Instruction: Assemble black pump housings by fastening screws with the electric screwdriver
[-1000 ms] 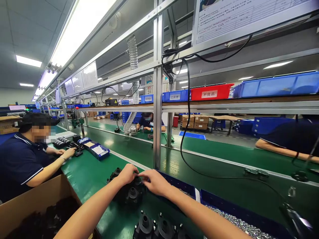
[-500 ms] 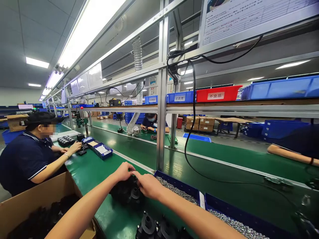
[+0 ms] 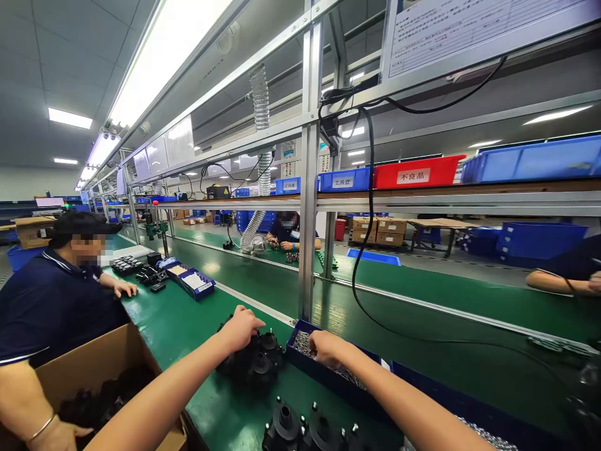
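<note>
My left hand (image 3: 240, 329) rests with curled fingers on top of a cluster of black plastic parts (image 3: 256, 362) on the green bench. My right hand (image 3: 325, 348) reaches into a blue bin (image 3: 328, 376) of small metal screws, fingers bent down among them; whether it grips any is hidden. More black parts (image 3: 305, 432) stand at the near edge.
A co-worker in a dark polo (image 3: 47, 300) sits at left, one hand in the cardboard box (image 3: 98, 369) of black parts. A metal post (image 3: 307, 207) rises behind the bin, with a black cable (image 3: 369, 250) hanging. Blue trays (image 3: 192, 283) lie further left; other workers sit across the belt.
My right hand left the black parts and moved right into the screw bin. The co-worker's arm came down into the cardboard box. The camera shifted slightly.
</note>
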Demonstrator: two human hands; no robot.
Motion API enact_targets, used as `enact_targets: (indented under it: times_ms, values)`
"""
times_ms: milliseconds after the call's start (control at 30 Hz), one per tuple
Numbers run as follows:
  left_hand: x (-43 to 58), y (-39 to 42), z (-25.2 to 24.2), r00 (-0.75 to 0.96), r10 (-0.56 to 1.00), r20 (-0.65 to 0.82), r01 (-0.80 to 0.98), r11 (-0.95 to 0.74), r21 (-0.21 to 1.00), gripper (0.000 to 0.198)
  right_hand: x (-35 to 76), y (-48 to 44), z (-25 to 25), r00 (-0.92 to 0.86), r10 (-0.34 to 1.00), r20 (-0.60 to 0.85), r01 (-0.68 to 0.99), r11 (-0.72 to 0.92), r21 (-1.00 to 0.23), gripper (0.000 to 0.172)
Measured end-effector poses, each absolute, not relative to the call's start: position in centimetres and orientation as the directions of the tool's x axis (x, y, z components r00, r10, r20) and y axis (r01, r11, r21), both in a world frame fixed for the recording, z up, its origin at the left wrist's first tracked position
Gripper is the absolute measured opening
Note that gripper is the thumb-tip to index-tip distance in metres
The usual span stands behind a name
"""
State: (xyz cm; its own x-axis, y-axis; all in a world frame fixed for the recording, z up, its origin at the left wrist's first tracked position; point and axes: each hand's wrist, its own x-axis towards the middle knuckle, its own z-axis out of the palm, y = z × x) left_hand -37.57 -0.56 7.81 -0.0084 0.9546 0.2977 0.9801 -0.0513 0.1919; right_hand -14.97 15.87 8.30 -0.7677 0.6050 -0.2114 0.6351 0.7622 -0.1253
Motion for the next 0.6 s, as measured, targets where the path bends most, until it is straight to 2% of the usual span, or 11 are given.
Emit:
enact_targets:
  times_ms: [67,167,367,467,600]
  values:
    - [-37.2,-0.4,7.9,0.002,0.959,0.285,0.984,-0.052,0.168,0.042,-14.3,16.4,7.8,-0.774,0.584,-0.244,0.626,0.764,-0.157,0.022]
    - [-36.8,-0.3,8.2,0.0,0.962,0.272,0.989,-0.04,0.14,0.053,-13.9,16.6,7.4,-0.792,0.574,-0.206,0.608,0.772,-0.184,0.02]
    - [-36.3,-0.2,8.9,-0.009,0.978,0.21,0.998,-0.006,0.069,0.06,-14.1,16.6,6.9,-0.784,0.608,-0.125,0.62,0.765,-0.172,0.018]
    - [-35.9,-0.2,9.2,-0.01,0.985,0.175,1.0,0.007,0.018,0.059,-14.0,16.7,6.5,-0.781,0.615,-0.108,0.623,0.759,-0.189,0.018]
    - [-35.2,-0.1,9.1,-0.026,0.989,0.148,0.999,0.033,-0.04,0.047,-13.8,16.9,6.1,-0.813,0.569,-0.122,0.579,0.771,-0.264,0.018]
